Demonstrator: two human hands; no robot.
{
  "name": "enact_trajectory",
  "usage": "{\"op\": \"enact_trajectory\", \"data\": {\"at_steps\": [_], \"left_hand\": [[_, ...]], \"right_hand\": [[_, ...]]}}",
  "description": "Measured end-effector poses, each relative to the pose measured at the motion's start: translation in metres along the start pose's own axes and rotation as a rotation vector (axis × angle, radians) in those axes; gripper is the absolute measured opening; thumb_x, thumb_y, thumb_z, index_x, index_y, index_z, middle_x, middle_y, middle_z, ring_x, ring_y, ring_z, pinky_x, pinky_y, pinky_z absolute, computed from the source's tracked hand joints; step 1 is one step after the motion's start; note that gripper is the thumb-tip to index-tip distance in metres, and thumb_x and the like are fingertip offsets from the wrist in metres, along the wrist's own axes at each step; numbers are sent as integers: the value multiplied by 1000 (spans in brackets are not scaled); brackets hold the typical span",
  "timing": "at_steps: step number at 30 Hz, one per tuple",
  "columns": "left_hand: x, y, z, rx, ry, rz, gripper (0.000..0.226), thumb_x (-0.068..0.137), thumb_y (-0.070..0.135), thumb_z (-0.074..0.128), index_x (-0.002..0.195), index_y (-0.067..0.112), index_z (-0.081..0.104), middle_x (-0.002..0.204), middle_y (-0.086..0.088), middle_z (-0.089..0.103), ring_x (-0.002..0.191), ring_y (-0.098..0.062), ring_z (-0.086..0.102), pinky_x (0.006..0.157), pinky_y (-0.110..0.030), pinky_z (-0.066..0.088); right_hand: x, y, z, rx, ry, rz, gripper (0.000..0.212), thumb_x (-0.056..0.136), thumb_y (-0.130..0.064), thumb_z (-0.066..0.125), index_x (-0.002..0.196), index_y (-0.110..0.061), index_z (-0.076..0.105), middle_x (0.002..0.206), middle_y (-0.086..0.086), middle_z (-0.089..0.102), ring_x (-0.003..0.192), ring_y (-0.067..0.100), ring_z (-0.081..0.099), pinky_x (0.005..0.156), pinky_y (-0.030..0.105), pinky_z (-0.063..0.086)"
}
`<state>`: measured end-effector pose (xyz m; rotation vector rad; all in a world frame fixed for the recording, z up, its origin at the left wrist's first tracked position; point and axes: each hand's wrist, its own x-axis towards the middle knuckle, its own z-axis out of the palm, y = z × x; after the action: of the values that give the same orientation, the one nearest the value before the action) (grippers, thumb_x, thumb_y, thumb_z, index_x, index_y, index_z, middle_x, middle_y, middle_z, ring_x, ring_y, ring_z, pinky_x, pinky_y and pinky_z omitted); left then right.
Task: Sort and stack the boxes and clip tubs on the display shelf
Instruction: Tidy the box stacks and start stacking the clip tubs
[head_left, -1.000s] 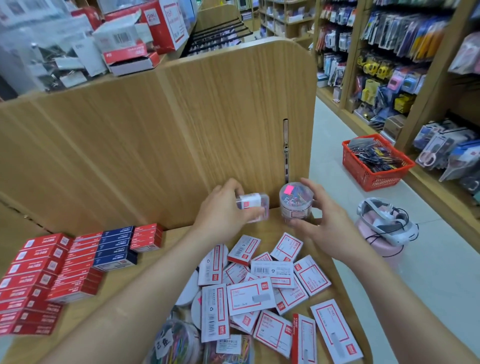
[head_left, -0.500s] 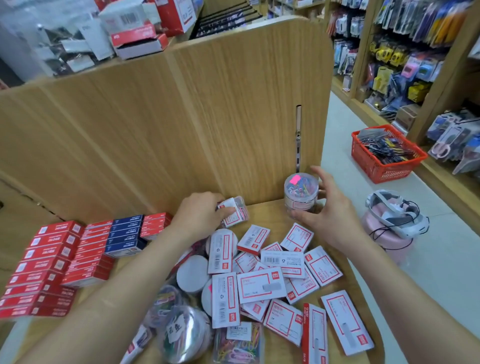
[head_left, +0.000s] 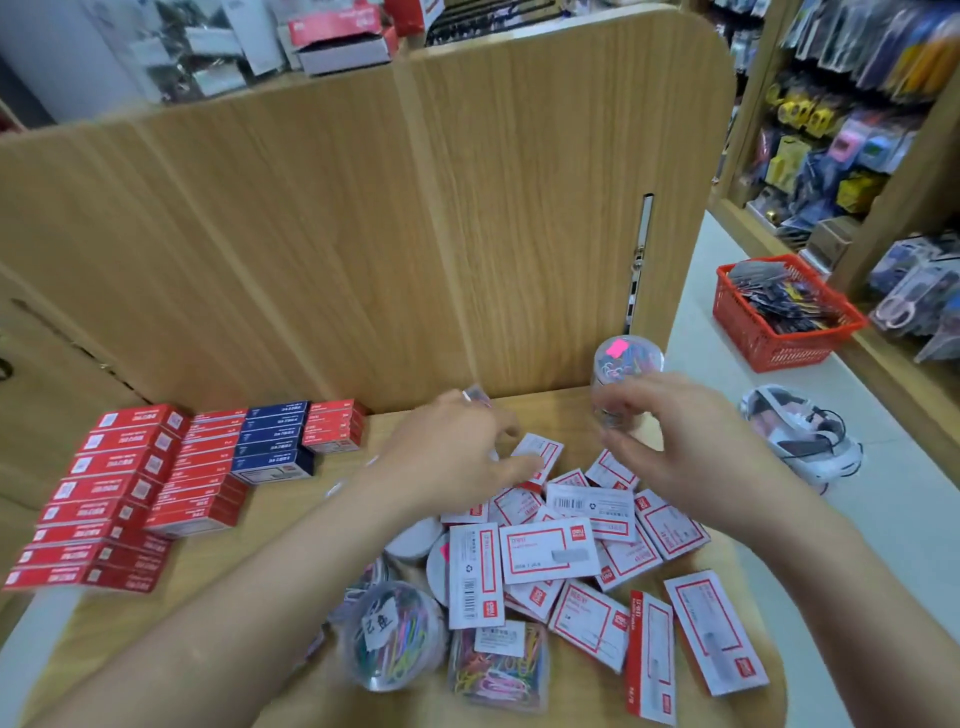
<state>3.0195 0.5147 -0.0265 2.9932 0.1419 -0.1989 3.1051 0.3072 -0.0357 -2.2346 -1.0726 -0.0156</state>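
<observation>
Sitting nearest, at bottom centre, a labelled clip tub (head_left: 395, 639) is lying just beside a flat pack of coloured clips (head_left: 498, 667). Above them, white-and-red boxes (head_left: 545, 556) are lying heaped, crowding the shelf (head_left: 234, 623). Red and blue boxes (head_left: 156, 483) are standing stacked at left. The left hand (head_left: 457, 457) is hovering mid-frame, fingers loose and apart, thumb over one box. The right hand (head_left: 680, 447) is curling in front of the upright clip tub (head_left: 631, 361) by the back panel (head_left: 363, 234). Gripping it or not, I cannot tell. A red basket (head_left: 779, 317) is sitting upper right.
</observation>
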Motion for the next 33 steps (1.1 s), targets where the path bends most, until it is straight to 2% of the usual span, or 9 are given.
{"op": "enact_trajectory", "data": {"at_steps": [3,6,8,11,14,20,25,29,33], "left_hand": [[11,11,9,64,-100,-21,58,77,76,46,111,31,53,102,3,64,105,-19,52,83,-36,46],[15,7,14,-37,-91,-40,52,74,71,52,109,32,52,93,6,66,98,-18,60,83,-37,48],[12,5,14,-127,-20,-49,42,73,61,57,105,33,55,90,8,69,94,-16,62,81,-36,50],[6,6,6,-277,152,-99,33,72,46,63,102,31,63,94,12,72,91,-13,63,82,-32,50],[-5,-2,-5,-397,233,-130,28,74,46,57,95,32,67,89,14,71,85,-11,63,79,-30,49],[-39,-42,-5,-201,281,-191,20,79,43,63,97,33,64,85,14,68,83,-14,59,72,-31,46],[-64,-62,1,-195,294,-265,19,75,39,70,82,30,56,82,14,62,77,-12,56,68,-34,46],[-72,-69,2,-150,251,-273,24,72,42,71,77,31,50,80,13,58,77,-11,54,66,-33,45],[-74,-71,3,-146,233,-323,28,74,42,72,77,27,48,85,11,54,77,-14,51,63,-32,38]], "right_hand": [[-4,-11,-5,108,-190,-1,26,87,-31,65,113,-26,65,103,-14,65,97,5,57,80,13,41],[-14,-7,-3,16,-425,-32,41,86,-43,63,126,-37,55,123,-18,59,116,2,48,99,23,37],[-22,-4,-2,-13,-472,-10,49,84,-44,66,130,-39,50,127,-20,54,120,1,42,103,26,35],[-30,2,8,-51,-386,-3,52,81,-36,69,130,-38,51,129,-18,53,125,4,39,104,33,36],[-34,1,16,-66,-282,0,49,80,-29,68,127,-34,55,123,-12,59,121,9,46,100,34,39],[-23,-3,9,143,-72,62,38,74,-16,73,109,-25,66,100,-10,64,82,2,56,77,24,48],[14,-32,26,413,-174,64,32,71,-13,75,97,-29,65,86,-16,67,75,2,64,62,16,48],[34,-57,52,273,-241,-24,28,72,-20,74,97,-24,64,89,-12,67,76,5,59,67,23,45],[39,-67,72,102,-280,-33,34,74,-31,75,104,-27,60,97,-10,48,89,12,54,73,27,38]]}}
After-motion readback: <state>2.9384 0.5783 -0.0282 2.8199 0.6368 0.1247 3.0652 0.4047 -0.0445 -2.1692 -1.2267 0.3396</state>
